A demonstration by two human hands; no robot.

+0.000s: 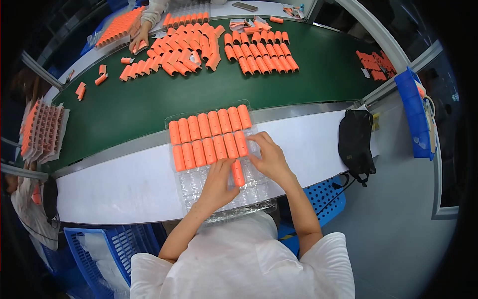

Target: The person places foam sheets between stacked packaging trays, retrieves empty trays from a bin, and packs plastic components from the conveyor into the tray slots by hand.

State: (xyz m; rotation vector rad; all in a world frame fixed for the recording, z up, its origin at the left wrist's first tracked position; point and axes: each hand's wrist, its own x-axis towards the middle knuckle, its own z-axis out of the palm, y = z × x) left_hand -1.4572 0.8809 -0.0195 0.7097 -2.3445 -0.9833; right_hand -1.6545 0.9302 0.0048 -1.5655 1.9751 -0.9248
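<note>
From the head view: left hand (219,187) bent beside a lone orange, round-backed piece (238,173) in the third row of a clear plastic compartmented tray (193,183), grip on it impossible to tell; right hand (269,157) spread, thumb and fingertips apart, by the second row's end piece (241,144). Best to press squarely, seating flat without nudging filled rows (204,126).

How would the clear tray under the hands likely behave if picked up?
The clear tray looks like thin, see-through plastic, so it would probably flex. Its far rows hold most of its orange pieces, so that end may dip first.
</note>
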